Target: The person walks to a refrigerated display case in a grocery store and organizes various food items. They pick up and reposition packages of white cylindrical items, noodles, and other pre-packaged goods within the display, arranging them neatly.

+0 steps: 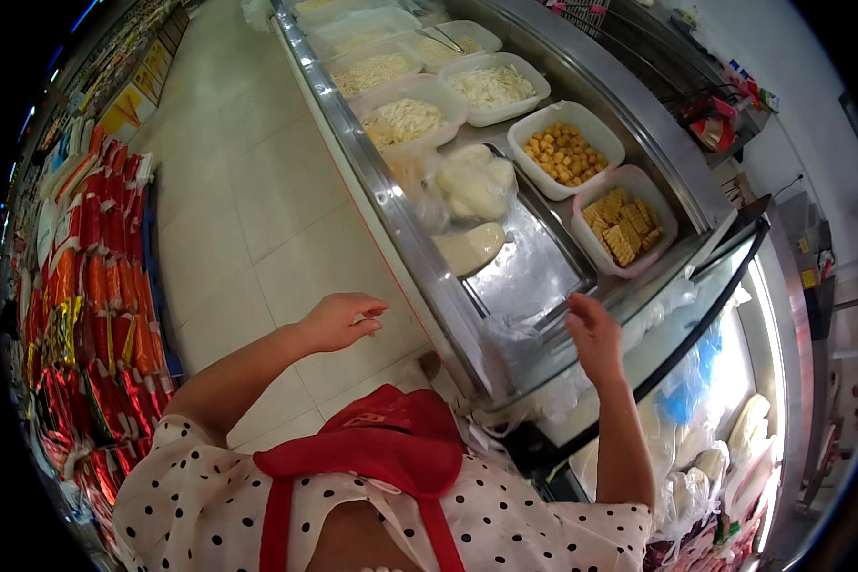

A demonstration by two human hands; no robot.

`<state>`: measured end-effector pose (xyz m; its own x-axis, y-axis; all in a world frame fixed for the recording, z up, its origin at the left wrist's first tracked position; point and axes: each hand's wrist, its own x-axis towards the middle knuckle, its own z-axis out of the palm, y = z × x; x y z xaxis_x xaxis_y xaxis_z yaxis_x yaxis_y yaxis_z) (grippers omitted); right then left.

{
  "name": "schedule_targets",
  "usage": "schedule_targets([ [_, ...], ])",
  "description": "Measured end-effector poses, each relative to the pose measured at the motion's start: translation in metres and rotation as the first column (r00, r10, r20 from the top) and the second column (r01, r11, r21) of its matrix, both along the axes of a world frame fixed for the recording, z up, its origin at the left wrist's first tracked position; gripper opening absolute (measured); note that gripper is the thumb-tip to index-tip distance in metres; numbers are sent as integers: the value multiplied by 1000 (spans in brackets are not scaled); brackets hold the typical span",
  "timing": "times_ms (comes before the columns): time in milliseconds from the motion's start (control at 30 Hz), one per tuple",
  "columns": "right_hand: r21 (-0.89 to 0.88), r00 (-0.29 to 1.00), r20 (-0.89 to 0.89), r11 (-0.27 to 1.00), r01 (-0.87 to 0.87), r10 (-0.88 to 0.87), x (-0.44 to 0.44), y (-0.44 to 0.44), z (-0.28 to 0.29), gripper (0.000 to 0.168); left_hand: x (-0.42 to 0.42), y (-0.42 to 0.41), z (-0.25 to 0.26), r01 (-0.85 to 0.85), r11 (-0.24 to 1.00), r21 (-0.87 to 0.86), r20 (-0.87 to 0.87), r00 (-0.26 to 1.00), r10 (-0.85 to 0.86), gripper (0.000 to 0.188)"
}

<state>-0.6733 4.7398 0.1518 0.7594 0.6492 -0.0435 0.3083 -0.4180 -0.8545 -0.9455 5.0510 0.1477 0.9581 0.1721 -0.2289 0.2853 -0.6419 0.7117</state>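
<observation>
My left hand (343, 322) is held over the tiled aisle floor, its thumb and fingers apart and nothing between them. My right hand (595, 336) is above the glass edge of the steel counter, beside the near corner of a metal tray (536, 250); its fingers are slightly bent and no object shows in them. A long pale piece of food, perhaps dough (472, 249), lies at the tray's left side. Above it is a clear plastic bag with several pale, rounded pieces (475, 182). Clear plastic film (522, 339) covers the tray's near end.
White tubs hold golden cubes (565, 154), ridged yellow pieces (622, 229), pale strips (493, 87) and noodle-like food (404, 121). Metal tongs (443, 41) rest on a farther tub. A lit glass case (715, 400) with bagged food stands right; stacked red packages (107, 286) stand left.
</observation>
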Motion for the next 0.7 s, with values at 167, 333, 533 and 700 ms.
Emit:
schedule_targets([
  [167,-223,966,-110,941,-255,236,48,108,-55,45,68,72,-9,70,996,60,83,994,-75,32],
  [333,-267,979,-201,961,-67,12,83,186,-124,57,189,118,-45,222,975,-12,48,974,-221,41],
  [533,-407,944,-282,912,41,-168,118,256,-202,71,328,179,-201,238,959,151,5,970,-241,55],
  [700,-478,919,-193,851,219,-345,157,293,-259,75,406,204,-252,125,957,260,-250,966,-58,54],
])
